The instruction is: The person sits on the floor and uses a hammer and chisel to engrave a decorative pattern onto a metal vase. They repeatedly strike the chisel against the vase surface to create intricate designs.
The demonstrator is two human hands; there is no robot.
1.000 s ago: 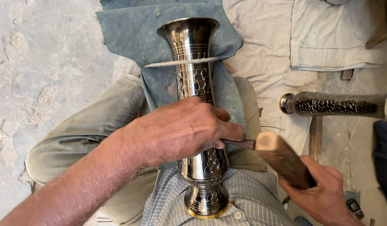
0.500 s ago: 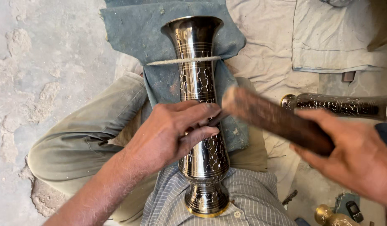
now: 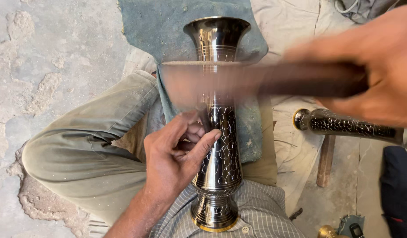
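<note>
Looks like mid-engraving on the tall dark metal vase (image 3: 219,145) — it lies across the person's lap, mouth pointing far, foot near against the checked shirt (image 3: 265,216). The left hand (image 3: 177,161) is pinching a small punch or chisel (image 3: 204,118) against the vase's patterned side, fingers closed narrow around it. The right hand (image 3: 371,70) is wrapped tight on a wooden mallet (image 3: 274,81), blurred mid-swing. My guess is the next strike needs the punch held dead steady — a slip would scar the pattern. A second vase (image 3: 349,125) lies to the right.
</note>
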